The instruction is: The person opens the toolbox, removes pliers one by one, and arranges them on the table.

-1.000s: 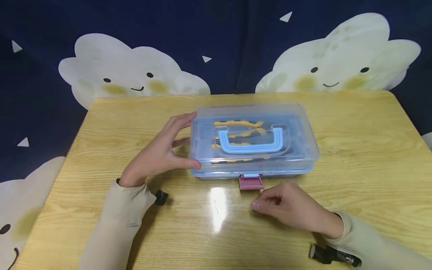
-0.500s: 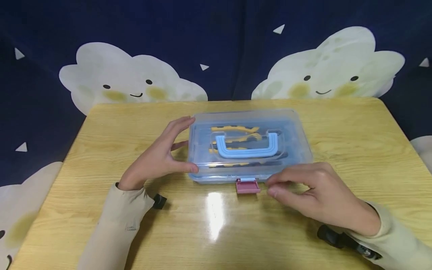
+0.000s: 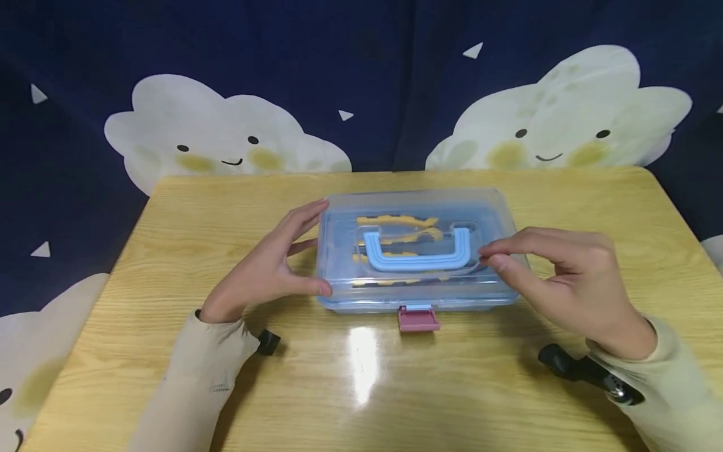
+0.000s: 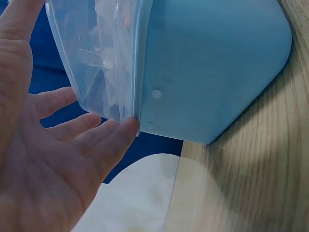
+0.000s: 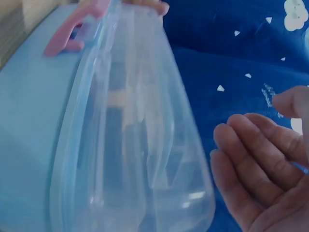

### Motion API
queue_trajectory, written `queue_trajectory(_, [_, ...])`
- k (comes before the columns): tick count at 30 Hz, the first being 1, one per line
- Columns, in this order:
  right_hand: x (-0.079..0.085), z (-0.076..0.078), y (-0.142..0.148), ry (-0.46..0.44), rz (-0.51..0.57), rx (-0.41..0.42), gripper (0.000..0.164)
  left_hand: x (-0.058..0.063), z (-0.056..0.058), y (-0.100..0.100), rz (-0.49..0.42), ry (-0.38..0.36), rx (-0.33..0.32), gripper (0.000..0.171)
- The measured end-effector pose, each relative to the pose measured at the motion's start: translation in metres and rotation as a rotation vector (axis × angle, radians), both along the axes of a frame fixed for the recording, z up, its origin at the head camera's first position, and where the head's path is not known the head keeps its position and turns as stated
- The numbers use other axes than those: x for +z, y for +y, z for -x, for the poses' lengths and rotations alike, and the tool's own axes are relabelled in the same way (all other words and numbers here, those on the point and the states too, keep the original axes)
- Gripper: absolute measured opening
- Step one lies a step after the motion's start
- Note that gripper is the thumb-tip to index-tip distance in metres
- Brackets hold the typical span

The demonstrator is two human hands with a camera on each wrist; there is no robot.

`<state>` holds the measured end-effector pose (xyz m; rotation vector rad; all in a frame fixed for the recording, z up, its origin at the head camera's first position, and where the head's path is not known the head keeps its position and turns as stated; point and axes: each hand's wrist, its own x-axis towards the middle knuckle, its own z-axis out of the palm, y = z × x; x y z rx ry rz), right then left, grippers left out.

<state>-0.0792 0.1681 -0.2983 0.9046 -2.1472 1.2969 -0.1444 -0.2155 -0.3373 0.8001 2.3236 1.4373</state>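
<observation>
A clear-lidded blue plastic toolbox (image 3: 418,292) lies on the table with its lid down. Its pink latch (image 3: 418,319) sticks out from the front edge, unfastened. A light-blue carry handle (image 3: 418,260) lies flat on the lid. Through the lid show several yellow-and-black tools (image 3: 395,221), their kind blurred. My left hand (image 3: 265,267) holds the box's left end, thumb at the front corner and fingertips at the rear; in the left wrist view fingers touch the lid's rim. My right hand (image 3: 565,276) hovers by the lid's right side, fingers loosely bent and holding nothing.
The box rests on a wood-grain table (image 3: 316,389) whose far edge meets a dark blue curtain (image 3: 390,81) printed with clouds. A black wrist device (image 3: 590,373) hangs under the right sleeve, and another (image 3: 268,343) under the left.
My right hand has moved from in front of the latch up and right to the lid's right side. My left hand keeps its place on the box. The view has tilted slightly.
</observation>
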Motion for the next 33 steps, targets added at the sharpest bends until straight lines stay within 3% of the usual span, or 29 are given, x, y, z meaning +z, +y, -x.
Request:
queue_trajectory(4, [-0.003,0.008,0.002,0.013,0.122,0.033,0.017,-0.001,0.000,0.000,-0.004,0.008,-0.010,0.118])
queue_trajectory(7, [-0.002,0.013,0.004,0.015,0.131,0.014,0.019,-0.001,0.000,0.000,-0.002,0.012,-0.008,0.118])
queue_trajectory(11, [-0.001,0.017,0.009,0.024,0.083,-0.049,0.022,0.000,0.000,0.000,0.002,0.012,-0.009,0.118])
queue_trajectory(16, [-0.002,0.023,0.019,0.056,0.042,-0.053,0.032,-0.001,0.000,0.000,-0.002,0.012,-0.015,0.119])
queue_trajectory(20, [-0.003,0.029,0.027,0.072,-0.060,-0.063,0.041,-0.001,0.001,0.000,-0.013,0.008,-0.019,0.120])
queue_trajectory(25, [-0.005,0.034,0.037,0.019,-0.186,-0.041,0.056,-0.002,0.002,-0.001,-0.017,0.007,-0.018,0.121])
queue_trajectory(33, [-0.014,0.041,0.051,-0.060,-0.294,-0.011,0.080,-0.002,0.003,-0.002,-0.015,0.009,-0.031,0.123])
